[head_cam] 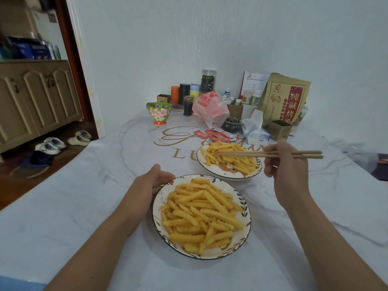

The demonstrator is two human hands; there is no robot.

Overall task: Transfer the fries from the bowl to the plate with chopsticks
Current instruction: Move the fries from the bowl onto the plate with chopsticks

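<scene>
Nearest the camera, a round dish with a leaf-patterned rim [244, 203] sits on the marble-look worktop [73, 217], heaped with crinkle-cut fries [199, 215]. Both dishes look alike and shallow, so which is the bowl and which the plate cannot be told for sure. The left hand [156, 181] lies against the near dish's far-left rim, its fingers curled round the edge and the thumb up.

Farther and to the right, the right hand [283, 162] grips a pair of wooden chopsticks [241, 154] near their thick ends. The sticks lie almost level and point left, their tips close together over the second dish [220, 172]. This dish stands just beyond the near one, the two apart, and holds a smaller pile of fries [231, 156] with some bare patterned bottom showing on its near side. Whether the tips pinch a fry cannot be told.

Beyond the second dish lie red sauce packets [218, 134] and a tissue pack [255, 131]. At the far end of the worktop, against the wall, stand a flowered green cup [159, 113], a pink plastic bag [210, 108], jars and a brown paper bag with red lettering [286, 99]. On the floor to the far left sit slippers [63, 141] before a cabinet [35, 97].
</scene>
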